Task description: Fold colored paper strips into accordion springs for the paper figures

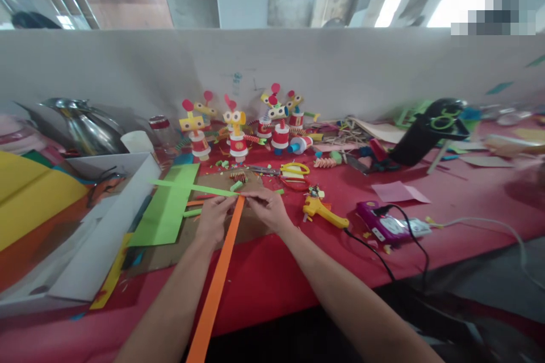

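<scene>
An orange paper strip [221, 278] runs from the fingertips down toward me, and a green paper strip [196, 187] extends to the left; the two meet at right angles or nearly so between my hands. My left hand [215, 212] pinches the strips near their meeting point. From the right, my right hand [266, 204] has its fingers closed on the same joined ends. Just behind the fingertips lie a small green folded piece [236, 186] and a dark striped folded spring [238, 176] on the brown cardboard [170, 255].
Paper figures [237, 144] stand at the back. Scissors [293, 169] and a yellow glue gun [326, 214] lie right of centre, with a purple power strip [383, 224] beyond. Green paper [168, 210] and a white box [102, 255] are at left. A black holder [421, 136] leans at right.
</scene>
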The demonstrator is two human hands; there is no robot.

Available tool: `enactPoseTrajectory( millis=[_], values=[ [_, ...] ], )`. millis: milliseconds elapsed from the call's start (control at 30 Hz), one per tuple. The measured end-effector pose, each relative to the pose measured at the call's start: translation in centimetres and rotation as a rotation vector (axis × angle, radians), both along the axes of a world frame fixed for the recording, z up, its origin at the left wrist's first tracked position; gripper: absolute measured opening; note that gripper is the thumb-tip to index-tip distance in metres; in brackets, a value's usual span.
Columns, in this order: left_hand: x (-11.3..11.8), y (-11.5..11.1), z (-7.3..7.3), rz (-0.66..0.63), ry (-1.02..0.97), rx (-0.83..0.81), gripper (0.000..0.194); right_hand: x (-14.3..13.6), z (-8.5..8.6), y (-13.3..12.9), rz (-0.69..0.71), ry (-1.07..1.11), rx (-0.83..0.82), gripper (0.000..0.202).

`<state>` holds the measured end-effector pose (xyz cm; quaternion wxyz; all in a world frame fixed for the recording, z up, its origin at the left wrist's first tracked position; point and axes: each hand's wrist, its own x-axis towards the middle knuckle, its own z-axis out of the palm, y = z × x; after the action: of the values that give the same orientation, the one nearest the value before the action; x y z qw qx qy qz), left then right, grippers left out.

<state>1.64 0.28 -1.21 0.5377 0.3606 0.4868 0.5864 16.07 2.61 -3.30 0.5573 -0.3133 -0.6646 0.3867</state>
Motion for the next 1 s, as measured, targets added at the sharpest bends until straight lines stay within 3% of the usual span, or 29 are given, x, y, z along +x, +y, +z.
enactPoseTrajectory(
  millis=[167, 367, 500, 667, 767, 867, 1000],
  values=[
    [0.4, 0.1, -0.2, -0.042, -0.103, -0.072, 0.024, 0.2, 0.1, -0.5, -0.123, -0.139, 0.214, 0.03],
    [0.2, 0.1, 0.2, -0.106, -0.195, -0.096, 0.02, 0.5, -0.2, -0.7, -0.12, -0.188, 0.248, 0.036],
    [-0.2, 0.4, -0.2, -0.071, -0.111, -0.08, 0.02, 0.3, -0.1, -0.6, -0.075, -0.079, 0.081, 0.031],
    [-0.4, 0.7, -0.2, -0.024, -0.006, -0.093, 0.022, 0.1, 0.9, -0.3, 0.076, 0.129, -0.386, 0.019],
    [-0.5, 0.6, -0.3, -0.058, 0.02, -0.088, 0.02, 0.1, 1.1, -0.2, 0.172, 0.034, -0.384, 0.022],
    [-0.5, 0.6, -0.6, -0.095, 0.034, -0.081, 0.018, 0.0, 0.9, -0.1, 0.133, -0.063, -0.282, 0.024],
    [-0.4, 0.8, -0.7, -0.107, -0.014, -0.094, 0.018, 0.0, 0.9, -0.2, 0.167, 0.034, -0.378, 0.027]
  ],
)
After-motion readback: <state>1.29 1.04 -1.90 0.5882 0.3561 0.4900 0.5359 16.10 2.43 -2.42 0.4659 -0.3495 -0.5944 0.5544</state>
